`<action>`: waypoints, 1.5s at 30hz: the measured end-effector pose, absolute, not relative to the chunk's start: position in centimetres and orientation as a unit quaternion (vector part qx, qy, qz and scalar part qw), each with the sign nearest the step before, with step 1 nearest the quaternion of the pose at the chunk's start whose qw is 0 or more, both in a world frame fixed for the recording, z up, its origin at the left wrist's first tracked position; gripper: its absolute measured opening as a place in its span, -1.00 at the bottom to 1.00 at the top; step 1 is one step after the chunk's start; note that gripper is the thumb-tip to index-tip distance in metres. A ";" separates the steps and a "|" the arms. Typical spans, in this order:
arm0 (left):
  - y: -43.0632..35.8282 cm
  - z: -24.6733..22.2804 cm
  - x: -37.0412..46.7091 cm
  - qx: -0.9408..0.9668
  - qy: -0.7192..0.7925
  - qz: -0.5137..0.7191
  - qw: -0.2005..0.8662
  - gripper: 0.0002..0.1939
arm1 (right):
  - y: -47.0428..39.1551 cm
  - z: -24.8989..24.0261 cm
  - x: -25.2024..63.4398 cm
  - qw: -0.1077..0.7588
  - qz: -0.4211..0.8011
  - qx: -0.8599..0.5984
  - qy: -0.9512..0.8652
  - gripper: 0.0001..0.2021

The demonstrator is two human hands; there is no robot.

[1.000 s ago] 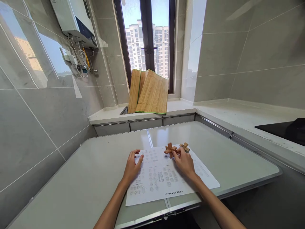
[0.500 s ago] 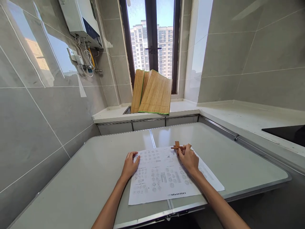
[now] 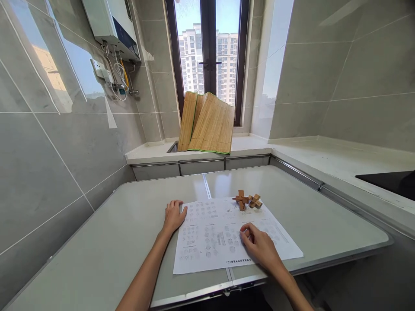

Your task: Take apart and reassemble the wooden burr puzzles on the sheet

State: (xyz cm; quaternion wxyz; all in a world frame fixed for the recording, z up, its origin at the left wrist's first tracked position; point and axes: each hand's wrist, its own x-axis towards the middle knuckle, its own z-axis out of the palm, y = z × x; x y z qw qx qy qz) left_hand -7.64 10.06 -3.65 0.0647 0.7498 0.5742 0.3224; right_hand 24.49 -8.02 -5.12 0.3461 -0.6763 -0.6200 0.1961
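Reddish-brown wood marks the interlocking cross-shaped puzzle (image 3: 241,200), which lies by the far edge of the printed sheet (image 3: 215,264), with the paler wooden puzzle (image 3: 255,201) just to its right; whether the two touch is hard to tell. From the right hand (image 3: 256,244), the reddish one lies far and slightly left, the paler one almost straight far, both apart from the fingertips. That hand is the nearer one, loosely curled above the sheet's right half, with nothing visible in its grasp. One bar of the reddish cross runs left to right, another roughly near to far. The left hand (image 3: 174,215), relaxed and holding nothing visible, rests at the sheet's far-left corner on the surface (image 3: 324,207), well left of both puzzles.
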 end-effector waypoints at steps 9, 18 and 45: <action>9.4 -3.9 -7.3 0.753 0.564 0.328 0.080 -0.62 | -8.2 -4.6 24.3 0.368 0.181 -0.665 -0.624 -0.77; 8.9 -3.6 -7.3 0.741 0.566 0.347 0.106 -0.64 | -8.4 -4.6 24.5 0.370 0.212 -0.659 -0.619 -0.74; 8.3 -4.0 -7.3 0.718 0.568 0.384 0.121 -0.62 | -0.3 -4.1 30.9 0.464 0.038 -0.772 -0.433 -0.65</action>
